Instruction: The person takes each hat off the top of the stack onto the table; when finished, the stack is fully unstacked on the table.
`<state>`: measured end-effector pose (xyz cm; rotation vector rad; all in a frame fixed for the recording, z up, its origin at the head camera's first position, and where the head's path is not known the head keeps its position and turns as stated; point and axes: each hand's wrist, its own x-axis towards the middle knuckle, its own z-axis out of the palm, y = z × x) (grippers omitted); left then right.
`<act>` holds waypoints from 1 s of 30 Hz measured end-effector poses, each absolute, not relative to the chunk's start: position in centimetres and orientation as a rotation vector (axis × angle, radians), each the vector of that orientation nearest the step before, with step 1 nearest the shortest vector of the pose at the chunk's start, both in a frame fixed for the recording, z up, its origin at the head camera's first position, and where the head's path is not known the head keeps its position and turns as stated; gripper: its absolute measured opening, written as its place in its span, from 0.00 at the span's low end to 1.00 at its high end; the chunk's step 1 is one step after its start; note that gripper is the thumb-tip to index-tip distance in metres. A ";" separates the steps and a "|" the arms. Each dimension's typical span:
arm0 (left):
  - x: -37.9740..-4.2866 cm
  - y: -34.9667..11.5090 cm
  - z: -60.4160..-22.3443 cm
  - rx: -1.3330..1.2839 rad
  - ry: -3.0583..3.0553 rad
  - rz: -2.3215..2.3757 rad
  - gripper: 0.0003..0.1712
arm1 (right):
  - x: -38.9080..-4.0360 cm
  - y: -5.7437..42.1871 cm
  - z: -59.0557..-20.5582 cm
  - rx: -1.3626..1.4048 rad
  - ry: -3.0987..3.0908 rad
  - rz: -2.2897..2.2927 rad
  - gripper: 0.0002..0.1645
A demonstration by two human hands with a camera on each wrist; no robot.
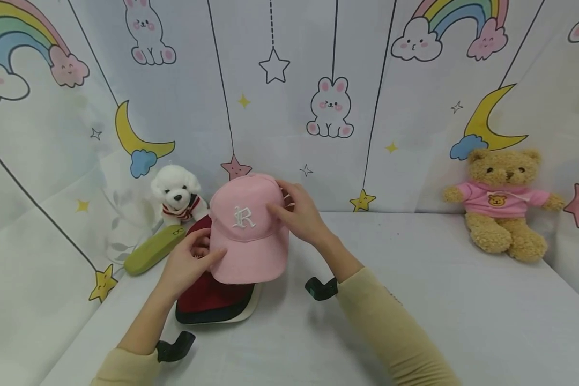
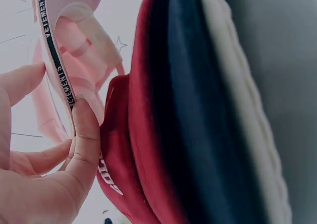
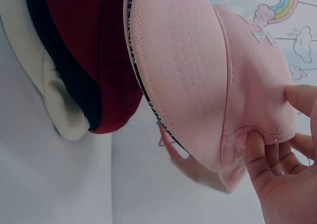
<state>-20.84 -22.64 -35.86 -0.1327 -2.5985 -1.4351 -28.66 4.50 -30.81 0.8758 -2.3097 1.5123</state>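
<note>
A pink baseball cap (image 1: 248,214) with a white letter R on its front is held up between both hands. My left hand (image 1: 187,261) pinches the edge of its brim; the left wrist view shows black lettered tape (image 2: 57,68) along that edge. On the other side, my right hand (image 1: 301,214) grips the crown, thumb on the front and fingers at the lower rim in the right wrist view. Below and behind it, a dark red cap (image 1: 212,295) lies stacked over a navy cap (image 2: 198,85) and a cream cap (image 3: 67,115), partly hidden by the pink one.
A green glasses case (image 1: 154,250) lies left of the caps, with a white plush dog (image 1: 176,193) behind it. At the far right a teddy bear in a pink top (image 1: 504,206) sits against the patterned backdrop (image 1: 280,123). Everything stands on a white table (image 1: 391,257).
</note>
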 end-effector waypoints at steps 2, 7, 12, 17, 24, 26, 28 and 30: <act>-20.9 -22.4 -35.8 -0.132 -2.597 -1.448 0.40 | -28.6 4.8 -30.8 0.865 -2.314 1.514 0.31; -21.2 -21.8 -35.6 -0.152 -2.584 -1.470 0.40 | -28.6 5.5 -30.8 0.842 -2.317 1.520 0.32; -21.4 -21.3 -35.4 -0.178 -2.570 -1.481 0.39 | -28.5 6.1 -30.7 0.844 -2.300 1.516 0.31; -21.6 -20.7 -35.4 -0.191 -2.545 -1.531 0.39 | -28.5 6.7 -30.7 0.825 -2.298 1.530 0.32; -21.9 -19.9 -35.3 -0.187 -2.552 -1.526 0.40 | -28.5 7.7 -30.7 0.808 -2.293 1.537 0.32; -21.9 -19.6 -35.2 -0.179 -2.563 -1.509 0.40 | -28.5 7.9 -30.8 0.794 -2.306 1.525 0.33; -22.0 -19.3 -35.2 -0.176 -2.572 -1.492 0.40 | -28.6 8.2 -30.8 0.783 -2.311 1.517 0.33; -22.1 -19.1 -35.1 -0.179 -2.573 -1.487 0.40 | -28.7 8.4 -30.9 0.776 -2.313 1.511 0.32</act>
